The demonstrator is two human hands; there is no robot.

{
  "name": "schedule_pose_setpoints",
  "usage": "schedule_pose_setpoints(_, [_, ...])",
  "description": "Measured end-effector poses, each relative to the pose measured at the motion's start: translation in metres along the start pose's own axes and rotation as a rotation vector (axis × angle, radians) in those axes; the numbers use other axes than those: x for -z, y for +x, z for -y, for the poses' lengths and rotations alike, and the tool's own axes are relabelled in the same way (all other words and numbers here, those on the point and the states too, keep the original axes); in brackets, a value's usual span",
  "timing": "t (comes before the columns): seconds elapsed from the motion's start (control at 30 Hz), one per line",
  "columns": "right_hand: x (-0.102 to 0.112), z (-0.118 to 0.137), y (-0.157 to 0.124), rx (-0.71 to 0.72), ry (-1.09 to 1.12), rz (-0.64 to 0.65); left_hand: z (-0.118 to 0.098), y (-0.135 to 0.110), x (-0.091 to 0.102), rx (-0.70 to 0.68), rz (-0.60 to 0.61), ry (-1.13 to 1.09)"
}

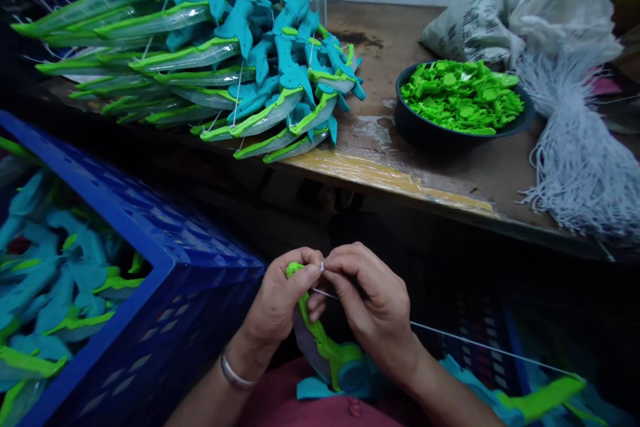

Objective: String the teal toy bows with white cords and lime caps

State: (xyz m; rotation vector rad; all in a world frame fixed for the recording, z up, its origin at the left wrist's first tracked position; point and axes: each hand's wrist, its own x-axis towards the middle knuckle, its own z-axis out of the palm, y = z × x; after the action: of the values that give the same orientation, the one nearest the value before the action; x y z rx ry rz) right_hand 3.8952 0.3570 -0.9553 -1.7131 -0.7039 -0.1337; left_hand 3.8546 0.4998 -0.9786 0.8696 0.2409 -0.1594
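A toy bow (323, 340) with green and clear limbs and teal parts lies across my lap, partly hidden by my right hand and forearm. My left hand (280, 297) is closed around its green limb tip, the thumb pressed near the end. Close beside it, my right hand (370, 293) pinches the white string (490, 348) with thumb and forefinger. A small white loop or knot shows between the fingertips of both hands. From there the string runs taut under my right hand to a green tip at the lower right.
Stacked toy bows (265, 60) cover the left of the wooden table (370, 90). A dark bowl (450, 139) of green plastic parts, a bundle of white strings (585, 153) and a white sack (470, 27) stand on the right. A blue crate (173, 260) with more bows is at left.
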Motion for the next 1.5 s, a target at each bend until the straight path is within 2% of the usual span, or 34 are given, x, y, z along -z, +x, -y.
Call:
schedule_pose_setpoints(0.13, [0.001,-0.001,0.001,0.048,-0.045,0.031,0.002,0.0,0.001,0.004,0.019,-0.021])
schedule_pose_setpoints(0.3, [0.004,-0.006,0.002,0.041,-0.092,0.102,0.002,0.001,-0.002,-0.045,-0.009,0.012])
schedule_pose_setpoints(0.5, [0.009,-0.002,0.001,-0.02,-0.076,0.06,0.0,0.003,-0.003,-0.075,-0.021,0.049])
schedule_pose_setpoints(0.73, [0.008,0.002,0.003,-0.002,-0.093,0.098,0.002,0.004,-0.002,-0.042,-0.002,0.059])
schedule_pose_setpoints(0.87, [0.012,0.004,0.009,0.026,-0.12,0.131,0.002,0.003,-0.002,-0.069,0.011,0.087])
schedule_pose_setpoints(1.03, [0.041,0.012,0.005,0.028,-0.33,0.254,0.004,0.005,-0.004,-0.117,0.037,0.105])
schedule_pose_setpoints(1.13, [0.052,0.018,-0.006,0.126,-0.56,0.306,0.007,0.011,-0.008,-0.11,0.104,0.115])
schedule_pose_setpoints(1.23, [0.05,0.024,-0.013,0.275,-0.81,0.247,0.006,0.017,-0.016,-0.112,0.196,0.108])
schedule_pose_setpoints(1.33, [0.041,0.034,-0.006,0.416,-0.985,0.089,-0.005,0.023,-0.029,-0.161,0.302,0.043])
schedule_pose_setpoints(1.43, [0.035,0.05,0.013,0.454,-1.07,-0.005,-0.03,0.029,-0.045,-0.273,0.349,0.017])
schedule_pose_setpoints(1.5, [0.034,0.061,0.028,0.483,-1.03,-0.104,-0.056,0.034,-0.053,-0.375,0.314,0.014])
